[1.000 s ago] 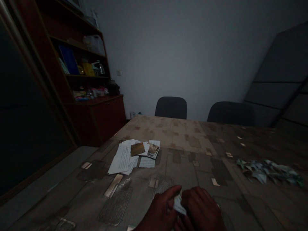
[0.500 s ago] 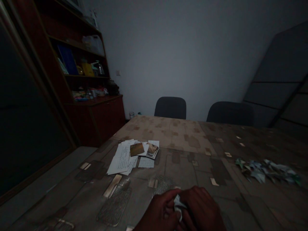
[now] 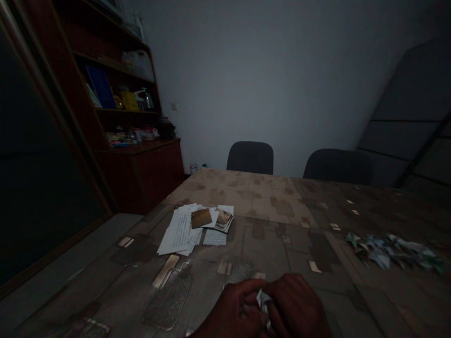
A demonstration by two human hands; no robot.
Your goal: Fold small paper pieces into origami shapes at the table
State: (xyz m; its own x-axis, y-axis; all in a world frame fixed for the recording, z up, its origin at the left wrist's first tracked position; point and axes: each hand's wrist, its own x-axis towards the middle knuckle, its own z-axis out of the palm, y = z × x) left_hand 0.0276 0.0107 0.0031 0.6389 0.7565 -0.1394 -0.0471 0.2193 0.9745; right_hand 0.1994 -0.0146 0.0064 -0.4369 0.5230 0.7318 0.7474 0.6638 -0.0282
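Note:
At the near edge of the table, my left hand [image 3: 234,307] and my right hand [image 3: 298,305] meet around a small folded piece of paper [image 3: 263,300]. Its pale, creased top shows between my fingers; the lower part is hidden by them. The fingers of both hands are closed on the paper, left from one side and right from the other. Away to the right lies a heap of similar folded paper pieces [image 3: 394,251], whitish with green parts. In front of my left hand are printed paper sheets [image 3: 178,232] with a brown picture card [image 3: 201,218] on top.
A patterned cloth covers the table [image 3: 253,192]. Two dark chairs, a left one [image 3: 250,157] and a right one [image 3: 338,165], stand at its far side before a pale wall. A red-brown cabinet [image 3: 158,164] with filled shelves is at the left.
The folded paper has turned slightly between my fingers, and its visible part now looks narrower and more pointed. My hands stay in almost the same place.

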